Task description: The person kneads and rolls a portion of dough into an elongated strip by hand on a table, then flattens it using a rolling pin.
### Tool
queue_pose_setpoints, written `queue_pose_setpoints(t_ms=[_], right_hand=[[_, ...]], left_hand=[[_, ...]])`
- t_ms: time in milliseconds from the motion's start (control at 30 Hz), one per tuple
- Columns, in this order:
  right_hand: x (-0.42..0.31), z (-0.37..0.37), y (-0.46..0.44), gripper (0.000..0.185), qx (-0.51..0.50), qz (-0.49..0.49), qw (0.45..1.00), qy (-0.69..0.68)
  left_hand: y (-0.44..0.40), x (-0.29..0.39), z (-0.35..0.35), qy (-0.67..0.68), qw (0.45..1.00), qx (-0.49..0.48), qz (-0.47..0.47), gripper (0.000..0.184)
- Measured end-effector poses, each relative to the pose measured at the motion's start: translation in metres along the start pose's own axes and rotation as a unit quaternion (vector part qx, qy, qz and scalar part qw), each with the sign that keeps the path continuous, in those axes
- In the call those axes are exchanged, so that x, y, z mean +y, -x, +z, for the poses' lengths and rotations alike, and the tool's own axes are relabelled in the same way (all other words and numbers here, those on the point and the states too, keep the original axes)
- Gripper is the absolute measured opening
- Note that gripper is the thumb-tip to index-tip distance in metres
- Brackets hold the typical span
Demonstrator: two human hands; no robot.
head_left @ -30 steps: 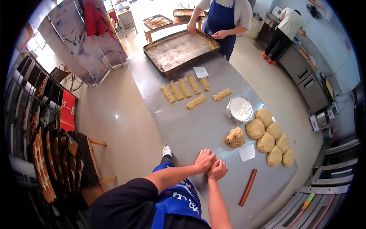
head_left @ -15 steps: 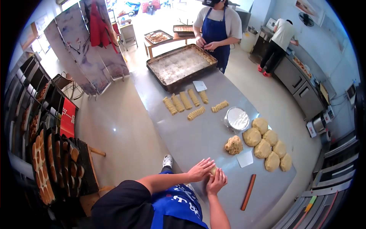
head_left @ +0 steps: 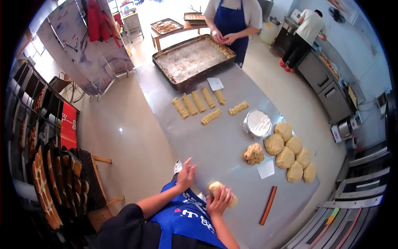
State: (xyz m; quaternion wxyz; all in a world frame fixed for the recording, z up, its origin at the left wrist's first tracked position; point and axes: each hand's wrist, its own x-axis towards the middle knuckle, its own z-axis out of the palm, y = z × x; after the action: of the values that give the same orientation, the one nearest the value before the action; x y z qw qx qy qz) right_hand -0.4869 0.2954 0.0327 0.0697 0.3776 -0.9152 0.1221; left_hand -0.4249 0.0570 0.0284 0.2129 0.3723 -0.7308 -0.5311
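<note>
A short, thick roll of pale dough (head_left: 215, 187) lies on the metal table near its front edge. My right hand (head_left: 219, 201) rests over the dough with its fingers curved round it, and dough shows at both ends. Raised to the left of the dough, my left hand (head_left: 185, 176) is empty with its fingers apart. Farther right sit a rough lump of dough (head_left: 253, 154), a white scraper (head_left: 265, 169) and a brown wooden stick (head_left: 268, 205).
Round dough pieces (head_left: 285, 158) and a foil-topped bowl (head_left: 258, 123) are at the right. Ridged dough rolls (head_left: 198, 101) lie mid-table. At the far end, a co-worker (head_left: 232, 29) stands by a large tray (head_left: 190, 60). Racks (head_left: 54, 178) stand left.
My left hand has come off the dough and moved left, its fingers spreading. The dough roll, earlier mostly covered, now shows under my right hand, which has shifted slightly left.
</note>
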Motion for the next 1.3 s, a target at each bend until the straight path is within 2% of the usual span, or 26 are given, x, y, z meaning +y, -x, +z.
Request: queue_pose_setpoints(t_ms=[33, 133, 200, 267, 333, 367, 533, 567, 600, 633, 667, 767, 833, 867, 933, 1000, 1133, 1233, 1300], right_hand=[[0.000, 0.000, 0.009, 0.075, -0.036, -0.003, 0.999, -0.002], [0.007, 0.010, -0.033, 0.070, 0.005, 0.039, 0.999, 0.009], [0.020, 0.005, -0.096, 0.059, -0.099, 0.175, 0.978, -0.056], [0.058, 0.024, -0.141, 0.051, -0.014, 0.138, 0.990, 0.024], [0.077, 0.041, -0.163, 0.049, 0.003, 0.169, 0.984, -0.056], [0.074, 0.045, -0.164, 0.049, 0.007, 0.171, 0.984, -0.059], [0.045, 0.040, -0.119, 0.045, -0.026, 0.224, 0.969, -0.102], [0.031, 0.036, -0.105, 0.045, -0.025, 0.227, 0.969, -0.098], [0.015, 0.031, -0.089, 0.049, 0.023, 0.185, 0.981, -0.060], [0.005, 0.029, -0.072, 0.056, 0.069, 0.140, 0.988, -0.021], [-0.002, 0.031, -0.057, 0.067, 0.061, 0.120, 0.990, -0.031], [-0.024, 0.021, -0.041, 0.068, 0.095, 0.080, 0.992, 0.001], [-0.033, 0.019, -0.042, 0.075, 0.111, 0.080, 0.990, 0.028], [-0.028, 0.021, -0.050, 0.075, 0.118, 0.077, 0.990, 0.021], [0.002, 0.028, -0.076, 0.070, 0.052, 0.132, 0.990, -0.003], [0.041, 0.036, -0.118, 0.058, -0.075, 0.239, 0.967, -0.054], [0.102, 0.049, -0.185, 0.049, 0.033, 0.175, 0.984, -0.024], [0.108, 0.058, -0.185, 0.047, -0.021, 0.186, 0.979, -0.075], [0.086, 0.050, -0.163, 0.047, 0.002, 0.181, 0.981, -0.068]], left_hand=[[0.006, -0.014, -0.009, 0.008, 1.000, 0.009, 0.000, 0.052], [0.000, -0.039, -0.031, -0.003, 0.997, 0.070, -0.030, 0.047], [-0.013, -0.041, -0.039, 0.030, 0.996, 0.073, -0.049, 0.042], [-0.033, -0.035, -0.044, 0.029, 0.996, 0.079, -0.037, 0.037], [-0.054, -0.021, -0.048, 0.031, 0.998, 0.037, -0.029, 0.032], [-0.061, -0.005, -0.050, 0.072, 0.996, 0.030, -0.043, 0.029], [-0.088, -0.011, -0.059, 0.074, 0.997, -0.019, -0.031, 0.031], [-0.089, -0.017, -0.059, 0.072, 0.996, -0.017, -0.039, 0.030], [-0.091, -0.022, -0.060, 0.071, 0.996, -0.015, -0.048, 0.029], [-0.093, -0.026, -0.061, 0.076, 0.996, -0.018, -0.049, 0.029], [-0.092, -0.031, -0.061, 0.069, 0.996, -0.021, -0.043, 0.028], [-0.083, -0.030, -0.059, 0.050, 0.998, -0.016, -0.025, 0.025], [-0.076, -0.023, -0.062, 0.044, 0.999, -0.005, -0.011, 0.024], [-0.073, -0.017, -0.062, 0.042, 0.999, 0.001, -0.010, 0.024], [-0.067, -0.005, -0.061, 0.032, 0.999, 0.012, -0.005, 0.025], [-0.055, 0.003, -0.059, 0.065, 0.998, 0.006, 0.003, 0.025], [-0.027, 0.004, -0.064, 0.025, 1.000, -0.012, 0.011, 0.021], [-0.002, -0.006, -0.068, 0.024, 0.999, 0.012, 0.041, 0.018], [0.013, -0.009, -0.069, 0.020, 1.000, 0.010, 0.014, 0.018]])
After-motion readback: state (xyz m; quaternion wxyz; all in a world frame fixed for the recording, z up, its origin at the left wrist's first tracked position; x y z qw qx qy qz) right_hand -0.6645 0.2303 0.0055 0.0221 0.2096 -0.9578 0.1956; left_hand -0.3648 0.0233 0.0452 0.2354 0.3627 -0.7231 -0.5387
